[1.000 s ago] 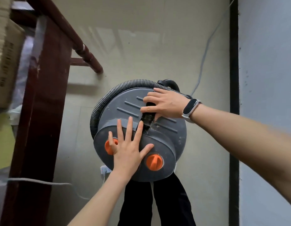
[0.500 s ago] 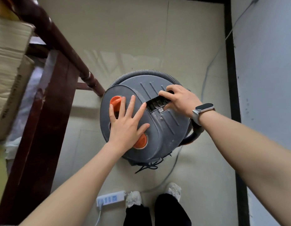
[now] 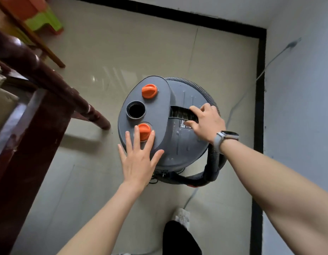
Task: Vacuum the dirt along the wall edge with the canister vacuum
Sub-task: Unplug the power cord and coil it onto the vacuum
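The grey canister vacuum (image 3: pixel 179 144) stands on the tiled floor near the room's corner. Its lid has two orange knobs (image 3: pixel 149 91) and a round open port (image 3: pixel 136 110). My right hand (image 3: pixel 205 122) is curled into the recessed carry handle on top. My left hand (image 3: pixel 139 159) lies flat with fingers spread on the lid's near edge, around the nearer orange knob (image 3: pixel 144 132). The ribbed grey hose (image 3: pixel 200 179) wraps round the far side and loops down at the near right. The black skirting (image 3: pixel 260 89) runs along the right wall.
A dark wooden furniture frame (image 3: pixel 49 83) stands close on the left, its leg almost beside the canister. Orange and green plastic stools (image 3: pixel 41 19) sit at the far left. A thin cable (image 3: pixel 247 91) runs across the floor and up the right wall. My leg and shoe (image 3: pixel 181 218) are below.
The canister has turned under my hands and moved toward the corner; the open port now shows. My left hand has slid to the lid's near edge. My right hand stays in the handle.
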The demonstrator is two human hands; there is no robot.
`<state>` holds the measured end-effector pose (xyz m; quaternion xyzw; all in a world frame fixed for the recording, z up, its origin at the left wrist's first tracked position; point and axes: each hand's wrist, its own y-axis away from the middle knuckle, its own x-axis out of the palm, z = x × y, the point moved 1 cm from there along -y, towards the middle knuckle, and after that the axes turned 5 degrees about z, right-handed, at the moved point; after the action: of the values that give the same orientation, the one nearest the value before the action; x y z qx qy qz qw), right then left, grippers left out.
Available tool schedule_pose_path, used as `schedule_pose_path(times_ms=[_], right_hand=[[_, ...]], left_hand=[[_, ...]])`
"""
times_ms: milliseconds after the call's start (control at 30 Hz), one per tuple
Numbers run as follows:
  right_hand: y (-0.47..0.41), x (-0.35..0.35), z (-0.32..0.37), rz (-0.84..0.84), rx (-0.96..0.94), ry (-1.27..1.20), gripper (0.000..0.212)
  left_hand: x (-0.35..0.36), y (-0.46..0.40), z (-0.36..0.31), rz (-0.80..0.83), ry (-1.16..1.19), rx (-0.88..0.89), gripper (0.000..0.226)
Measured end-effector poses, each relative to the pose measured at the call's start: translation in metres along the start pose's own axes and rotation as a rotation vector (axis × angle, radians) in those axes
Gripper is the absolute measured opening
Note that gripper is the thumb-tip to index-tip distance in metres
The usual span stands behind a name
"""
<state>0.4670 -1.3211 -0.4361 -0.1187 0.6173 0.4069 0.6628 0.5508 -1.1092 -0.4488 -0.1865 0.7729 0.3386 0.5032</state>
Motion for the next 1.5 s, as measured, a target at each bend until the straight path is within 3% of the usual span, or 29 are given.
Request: schedule_pose_path(times_ms=[233, 500, 667, 1100, 1300, 1500], right_hand=[[-0.058, -0.019, -0.01, -0.034, 0.016, 0.067, 0.05], [-0.127, -0.037, 0.016, -0.04, 0.0, 0.17, 0.055], [-0.191, -0.043, 0.049, 0.048, -0.038, -0.116, 0.055], [-0.399, -0.082, 0.145, -0.042, -0.353, 0.082, 0.066], [-0.486, -0.103, 0.197, 0.026, -0.476, -0.092, 0.067], [-0.558, -0.111, 0.256, -0.012, -0.497, -0.21, 0.066]], left_hand=[[-0.019, -0.07, -0.02, -0.042, -0.003, -0.03, 0.052], [-0.061, -0.163, 0.009, -0.026, -0.076, -0.037, 0.052], [-0.09, -0.238, 0.032, -0.042, -0.005, -0.068, 0.051], [-0.175, -0.42, 0.126, -0.115, 0.172, -0.1, 0.059], [-0.223, -0.497, 0.166, -0.128, 0.1, -0.217, 0.055], [-0.245, -0.572, 0.173, -0.265, 0.471, -0.43, 0.054]])
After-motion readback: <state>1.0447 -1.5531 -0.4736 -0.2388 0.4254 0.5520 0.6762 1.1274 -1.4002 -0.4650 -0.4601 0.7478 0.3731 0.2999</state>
